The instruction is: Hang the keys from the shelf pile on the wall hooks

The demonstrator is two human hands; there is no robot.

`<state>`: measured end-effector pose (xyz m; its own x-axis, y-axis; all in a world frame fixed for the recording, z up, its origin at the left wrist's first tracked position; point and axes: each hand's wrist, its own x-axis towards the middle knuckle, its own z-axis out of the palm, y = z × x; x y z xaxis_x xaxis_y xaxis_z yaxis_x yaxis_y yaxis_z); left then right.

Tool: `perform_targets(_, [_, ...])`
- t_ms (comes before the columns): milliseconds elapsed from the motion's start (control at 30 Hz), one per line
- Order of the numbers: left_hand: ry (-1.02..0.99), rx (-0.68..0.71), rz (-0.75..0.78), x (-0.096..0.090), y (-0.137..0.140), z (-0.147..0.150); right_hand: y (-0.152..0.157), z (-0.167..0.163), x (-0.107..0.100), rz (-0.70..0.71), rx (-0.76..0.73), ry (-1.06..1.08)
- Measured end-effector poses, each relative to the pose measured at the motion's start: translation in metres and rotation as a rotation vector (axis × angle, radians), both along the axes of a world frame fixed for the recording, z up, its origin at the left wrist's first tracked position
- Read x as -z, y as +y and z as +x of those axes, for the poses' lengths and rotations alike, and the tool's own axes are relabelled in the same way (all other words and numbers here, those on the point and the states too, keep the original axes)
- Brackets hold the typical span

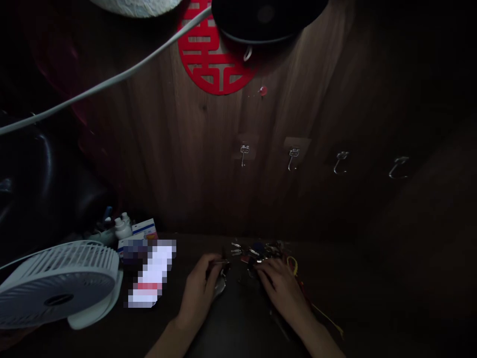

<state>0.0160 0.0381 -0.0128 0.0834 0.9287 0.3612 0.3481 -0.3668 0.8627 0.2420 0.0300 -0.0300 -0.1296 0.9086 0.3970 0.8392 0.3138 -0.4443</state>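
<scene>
My left hand [197,288] is closed in a pinch, thumb against fingers, on a small shiny metal piece [222,262] that looks like a key. A rounded glossy fob [219,287] hangs below those fingertips. Across a short gap, my right hand [281,281] has its fingers curled down at the near side of a heap of keys and small trinkets [257,247]. Something dark lies under its fingertips, too dim to name. A yellow cord [292,265] loops out of the heap, and red and yellow strings [328,318] trail beside my right wrist.
A white fan [59,288] stands at the left on the dark tabletop [238,328]. Behind it are small white bottles [122,227] and a box [147,228]; a blurred-out pale item [152,278] lies nearer. Several metal hooks [293,158] line the wooden wall. A white cable [122,75] crosses above.
</scene>
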Motion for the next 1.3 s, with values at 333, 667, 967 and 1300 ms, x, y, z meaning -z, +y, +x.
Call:
perform_targets(333, [-0.053, 0.206, -0.044, 0.005, -0.019, 0.015, -0.02, -0.039, -0.008, -0.168, -0.263, 0.213])
perform_targets(667, [0.114, 0.228, -0.047, 0.001, -0.019, 0.015, -0.02, -0.041, -0.011, -0.194, -0.308, 0.067])
perform_targets(967, [0.439, 0.12, 0.212, 0.006, -0.007, 0.007, -0.013, -0.028, -0.004, -0.124, -0.213, -0.037])
perform_targets(1300, [0.702, -0.014, 0.219, 0.014, 0.002, 0.0, -0.005, -0.015, -0.001, -0.048, -0.119, 0.047])
